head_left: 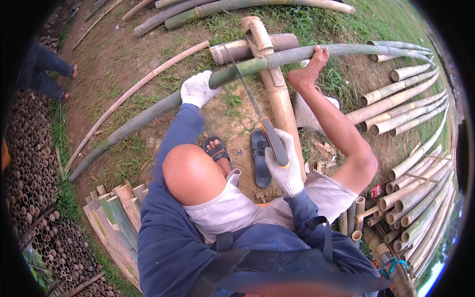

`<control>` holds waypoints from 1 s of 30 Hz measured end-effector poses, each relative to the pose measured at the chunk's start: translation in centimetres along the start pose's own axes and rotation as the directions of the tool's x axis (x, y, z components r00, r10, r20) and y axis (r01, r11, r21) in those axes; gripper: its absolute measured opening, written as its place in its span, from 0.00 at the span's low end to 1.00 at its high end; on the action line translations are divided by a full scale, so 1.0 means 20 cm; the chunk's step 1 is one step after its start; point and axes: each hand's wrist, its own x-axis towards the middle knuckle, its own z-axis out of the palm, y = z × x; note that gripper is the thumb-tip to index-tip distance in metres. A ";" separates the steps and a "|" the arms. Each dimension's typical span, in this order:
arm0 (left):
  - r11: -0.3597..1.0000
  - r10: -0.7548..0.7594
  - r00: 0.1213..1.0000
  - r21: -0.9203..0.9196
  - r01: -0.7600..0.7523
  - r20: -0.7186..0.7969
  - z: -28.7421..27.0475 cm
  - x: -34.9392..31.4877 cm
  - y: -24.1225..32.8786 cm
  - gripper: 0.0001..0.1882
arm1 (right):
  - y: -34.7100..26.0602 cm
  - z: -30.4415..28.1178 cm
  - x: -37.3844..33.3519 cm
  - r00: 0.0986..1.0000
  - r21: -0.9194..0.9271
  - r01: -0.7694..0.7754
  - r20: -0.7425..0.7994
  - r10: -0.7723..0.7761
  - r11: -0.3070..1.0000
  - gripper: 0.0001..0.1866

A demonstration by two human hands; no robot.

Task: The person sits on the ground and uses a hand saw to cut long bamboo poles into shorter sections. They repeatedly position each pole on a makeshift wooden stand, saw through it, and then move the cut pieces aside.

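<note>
A long green bamboo pole (232, 73) curves across the view, lying over a bamboo sawing stand (277, 94). My left hand (198, 89), in a white knitted glove, is wrapped round the pole to the left of the stand. A handsaw (272, 136) with an orange and grey handle is gripped in my gloved right hand (286, 166). Its blade reaches up and crosses the pole between my left hand and the stand; whether the teeth have cut in cannot be made out. My bare right foot (311, 68) presses on the pole right of the stand.
An empty black sandal (260, 158) lies between my legs. A thin peeled pole (138, 89) rests on the ground at left. Bamboo poles (410, 111) are stacked at right, with cut bamboo pieces (29, 173) piled at far left. Another person's legs (47, 72) show at upper left.
</note>
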 end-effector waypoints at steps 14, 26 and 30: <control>0.998 0.010 0.890 -0.065 0.022 0.456 -0.12 0.13 -0.09 0.37 | -0.09 -0.28 -0.46 0.985 -0.186 0.153 0.107 -0.135 0.971 0.33; 1.000 -0.029 0.914 0.007 0.029 0.405 -0.12 0.10 -0.04 0.34 | 0.03 -0.04 -0.03 1.000 0.064 0.009 0.022 -0.010 0.998 0.30; 0.996 -0.087 0.937 0.035 0.080 0.338 -0.09 0.04 0.00 0.31 | -0.03 -0.21 -0.47 0.995 -0.088 0.096 0.048 -0.092 0.991 0.33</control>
